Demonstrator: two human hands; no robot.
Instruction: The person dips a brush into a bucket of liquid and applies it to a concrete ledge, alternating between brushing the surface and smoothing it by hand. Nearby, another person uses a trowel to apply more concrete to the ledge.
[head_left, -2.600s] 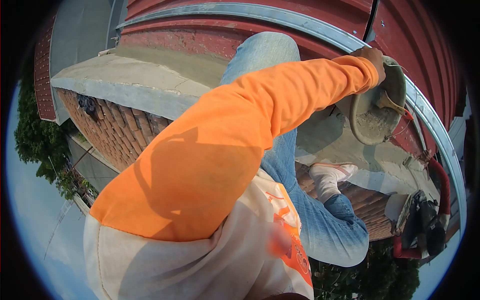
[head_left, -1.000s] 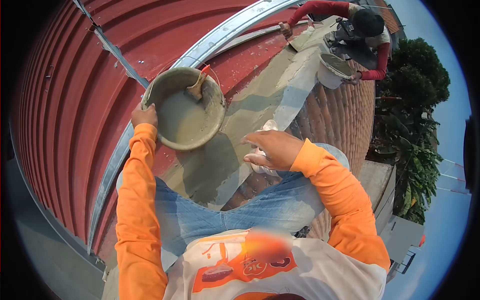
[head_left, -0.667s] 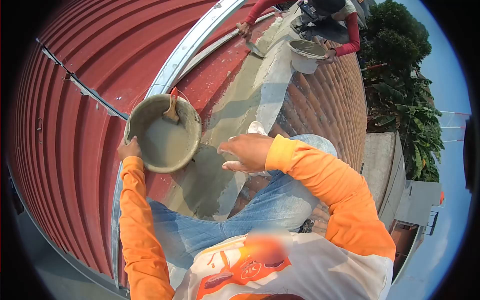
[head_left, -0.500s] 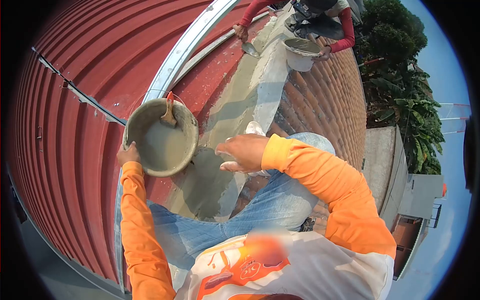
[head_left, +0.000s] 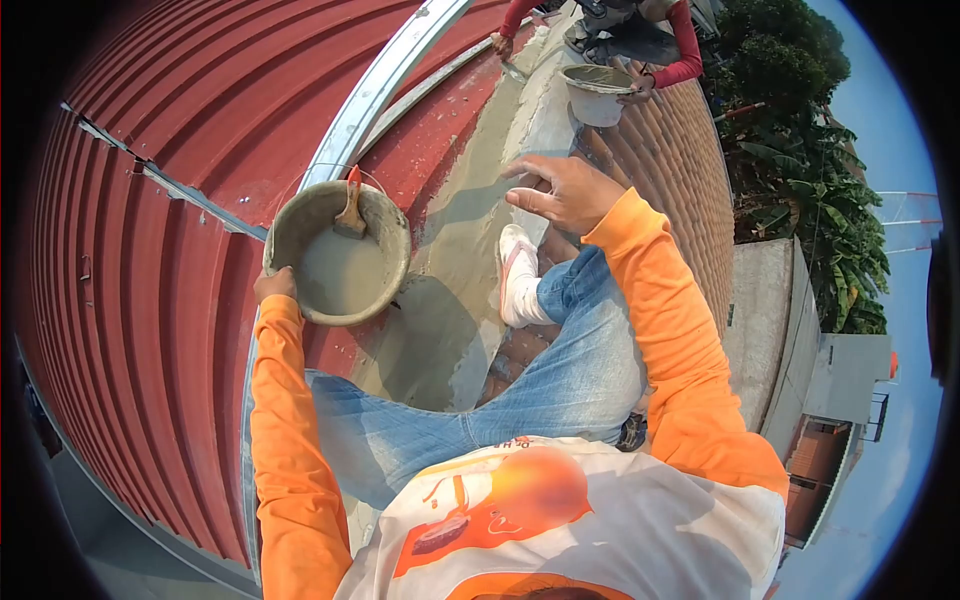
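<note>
My left hand (head_left: 276, 284) grips the rim of a bucket (head_left: 392, 285) on its near left side. Inside the bucket is a grey, watery cement mix (head_left: 340, 272), and a paintbrush (head_left: 350, 212) with a red-tipped handle leans against the inner wall. My right hand (head_left: 570, 190) is raised over the cemented strip and roof tiles, its fingers apart and holding nothing. Under it, wet grey cement (head_left: 440, 310) coats the seam between the red metal roof and the tiles. My foot in a flip-flop (head_left: 518, 275) rests beside that seam.
Ahead, a co-worker in red sleeves (head_left: 683, 60) holds a white bucket (head_left: 597, 100) and a trowel (head_left: 513, 72). Red metal roofing (head_left: 190, 300) lies left, with a metal rail (head_left: 370, 95) across it. Clay tiles (head_left: 670, 170) slope away right, towards trees (head_left: 790, 130) and a lower building.
My right hand has risen forward and right, away from my knee. The bucket in my left hand has shifted slightly right and up. The co-worker's trowel has moved along the seam.
</note>
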